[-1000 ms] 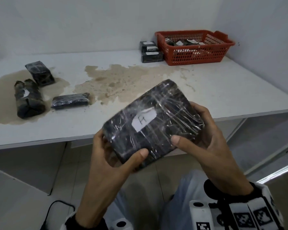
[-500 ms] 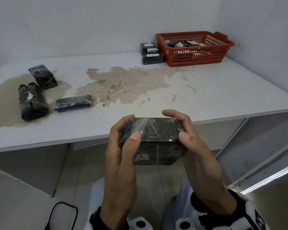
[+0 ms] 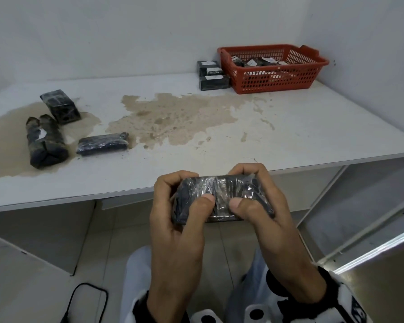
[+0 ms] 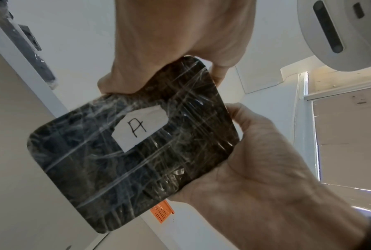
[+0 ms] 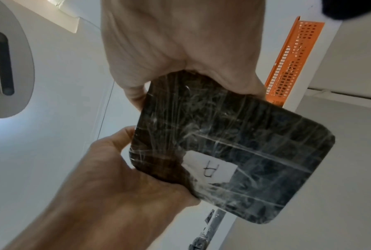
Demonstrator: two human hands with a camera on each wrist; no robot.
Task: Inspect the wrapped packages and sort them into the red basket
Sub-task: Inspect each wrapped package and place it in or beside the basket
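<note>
A dark package wrapped in clear film [image 3: 219,197] is in both my hands, just in front of the table's front edge. My left hand [image 3: 186,192] grips its left end and my right hand [image 3: 250,187] its right end, thumbs on the side facing me and fingers curled over the far edge. The left wrist view shows its underside [image 4: 133,152] with a white label [image 4: 140,128] marked "A". The same face is visible in the right wrist view [image 5: 233,152]. The red basket [image 3: 273,78] stands at the table's back right with several labelled packages inside.
Three wrapped packages [image 3: 60,106] [image 3: 46,141] [image 3: 103,143] lie at the table's left on a brown stain. A stack of three labelled packages [image 3: 212,75] sits left of the basket. White walls close the back and right. A black cable [image 3: 89,297] lies on the floor.
The package has been turned over, so its label side went from facing up to facing down. Both hands kept hold and shifted their grip, and the thumbs moved closer together.
</note>
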